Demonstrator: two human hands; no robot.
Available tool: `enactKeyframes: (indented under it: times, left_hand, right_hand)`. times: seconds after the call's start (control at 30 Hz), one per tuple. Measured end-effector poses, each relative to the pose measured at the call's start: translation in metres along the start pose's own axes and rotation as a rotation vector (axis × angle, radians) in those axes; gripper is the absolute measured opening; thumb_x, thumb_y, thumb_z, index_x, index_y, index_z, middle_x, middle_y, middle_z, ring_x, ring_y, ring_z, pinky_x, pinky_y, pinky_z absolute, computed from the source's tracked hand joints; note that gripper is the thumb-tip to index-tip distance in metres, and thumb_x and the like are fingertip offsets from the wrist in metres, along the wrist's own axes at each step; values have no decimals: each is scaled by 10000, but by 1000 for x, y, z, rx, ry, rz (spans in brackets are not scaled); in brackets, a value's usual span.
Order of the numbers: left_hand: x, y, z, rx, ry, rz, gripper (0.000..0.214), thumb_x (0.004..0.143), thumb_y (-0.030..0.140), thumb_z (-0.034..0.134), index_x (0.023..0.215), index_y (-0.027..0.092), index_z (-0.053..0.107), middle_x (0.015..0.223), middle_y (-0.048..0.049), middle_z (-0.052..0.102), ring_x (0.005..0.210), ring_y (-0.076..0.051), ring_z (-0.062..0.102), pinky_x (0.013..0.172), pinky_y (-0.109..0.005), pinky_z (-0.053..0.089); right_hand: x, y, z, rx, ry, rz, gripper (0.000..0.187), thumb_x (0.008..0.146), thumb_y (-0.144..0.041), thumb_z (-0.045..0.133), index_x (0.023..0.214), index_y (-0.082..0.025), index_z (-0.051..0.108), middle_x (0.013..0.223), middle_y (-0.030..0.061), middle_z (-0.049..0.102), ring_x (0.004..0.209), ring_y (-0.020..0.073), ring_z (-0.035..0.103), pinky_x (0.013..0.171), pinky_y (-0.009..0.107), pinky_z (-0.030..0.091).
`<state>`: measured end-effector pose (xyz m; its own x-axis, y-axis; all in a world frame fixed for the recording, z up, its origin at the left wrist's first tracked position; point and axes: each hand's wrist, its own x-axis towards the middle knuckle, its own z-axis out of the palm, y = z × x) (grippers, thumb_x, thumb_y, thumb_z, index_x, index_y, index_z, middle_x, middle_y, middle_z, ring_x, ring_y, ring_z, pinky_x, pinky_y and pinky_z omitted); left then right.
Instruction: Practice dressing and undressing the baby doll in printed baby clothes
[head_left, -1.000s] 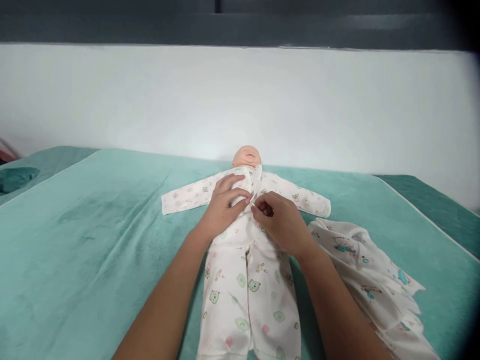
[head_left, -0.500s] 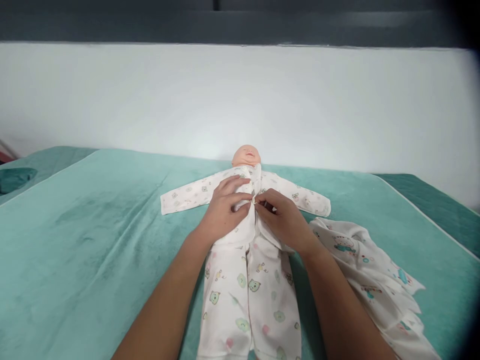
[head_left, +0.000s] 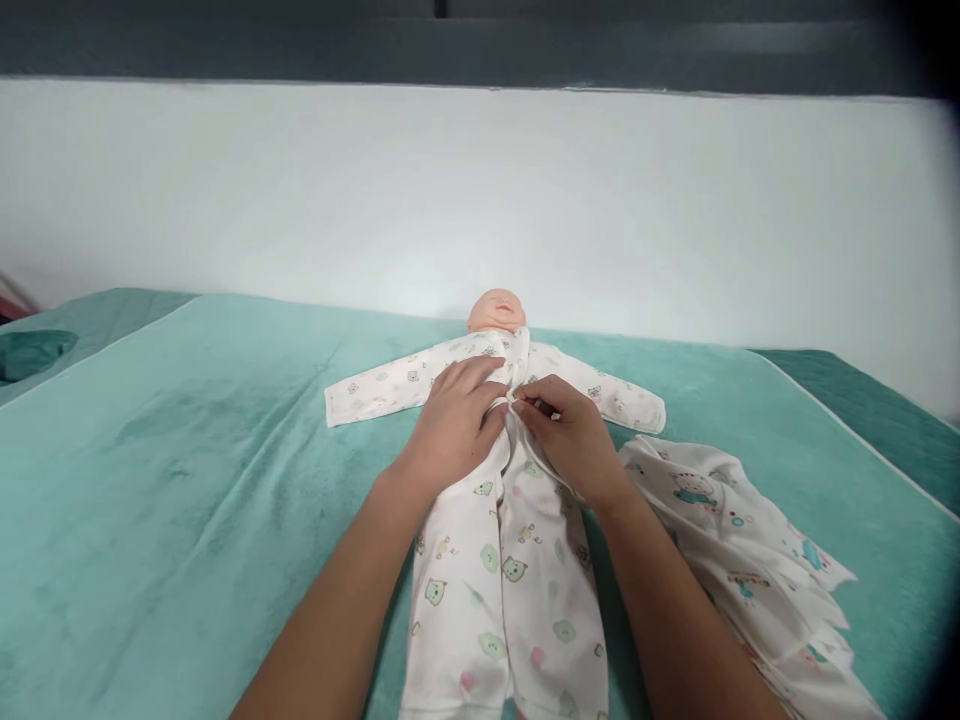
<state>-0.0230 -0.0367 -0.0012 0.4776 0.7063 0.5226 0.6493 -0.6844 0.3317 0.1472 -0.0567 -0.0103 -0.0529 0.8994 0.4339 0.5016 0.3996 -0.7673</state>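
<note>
A baby doll point(head_left: 496, 311) lies face up, dressed in a white printed baby shirt point(head_left: 382, 386) with its sleeves spread out and white printed pants point(head_left: 457, 610). My left hand point(head_left: 456, 422) rests over the shirt's left front, thumb and forefinger pinching the front edge at mid-chest. From the other side, my right hand point(head_left: 568, 432) pinches the facing edge, its fingertips meeting the left ones. Whatever fastener lies between the fingertips is too small to make out. The lower shirt front is lifted, showing the pants' waist area.
A crumpled white printed garment point(head_left: 739, 540) lies right of the doll, partly behind my right forearm. Everything rests on a green bed cover point(head_left: 187, 480), with a white wall point(head_left: 315, 190) behind. A dark green item point(head_left: 34, 352) lies at the far left.
Both hands keep their pinch at the shirt's front. The shirt's lower front edges have risen and gathered upward, so more of the pants shows beneath. The view has shifted slightly.
</note>
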Motion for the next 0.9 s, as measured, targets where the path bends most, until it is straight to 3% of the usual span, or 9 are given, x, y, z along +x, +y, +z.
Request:
enactKeyframes:
  times: [0.27, 0.4, 0.57, 0.77, 0.9]
  left_hand:
    - [1, 13, -5, 248, -44, 11, 237, 887, 163, 424, 1019, 181, 620, 1360, -90, 533, 1288, -261, 440, 1096, -471, 332]
    - [1, 13, -4, 251, -41, -10, 246, 877, 154, 427, 1033, 195, 613, 1366, -82, 532, 1286, -261, 445, 1066, -455, 363]
    - [1, 12, -8, 228, -63, -6, 222, 880, 162, 425, 971, 200, 623, 1366, -67, 533, 1300, -254, 432, 1059, -449, 376]
    - [0, 13, -5, 225, -47, 1, 228, 892, 174, 420, 943, 210, 640, 1375, -59, 530, 1320, -258, 413, 1080, -464, 355]
    - [-1, 8, 1, 105, 9, -38, 243, 884, 138, 410, 939, 220, 632, 1363, -38, 541, 1318, -221, 421, 1064, -426, 378]
  right_hand:
    - [-3, -2, 7, -22, 77, -90, 143, 889, -206, 524, 831, -205, 655, 837, 17, 590, 689, 136, 514, 668, 267, 427]
    - [-7, -3, 10, -91, 138, -151, 173, 917, -217, 487, 886, -215, 657, 895, 41, 591, 746, 153, 551, 693, 280, 450]
    - [-10, -2, 11, -216, 127, -220, 211, 938, -221, 450, 957, -227, 660, 942, 63, 588, 819, 173, 584, 721, 296, 460]
    - [-8, -6, 8, -221, 70, -215, 219, 944, -207, 431, 970, -226, 648, 936, 62, 590, 807, 169, 575, 699, 290, 448]
    - [-5, -8, 12, -198, 140, -108, 165, 929, -225, 466, 891, -210, 625, 893, 37, 591, 723, 145, 549, 683, 279, 431]
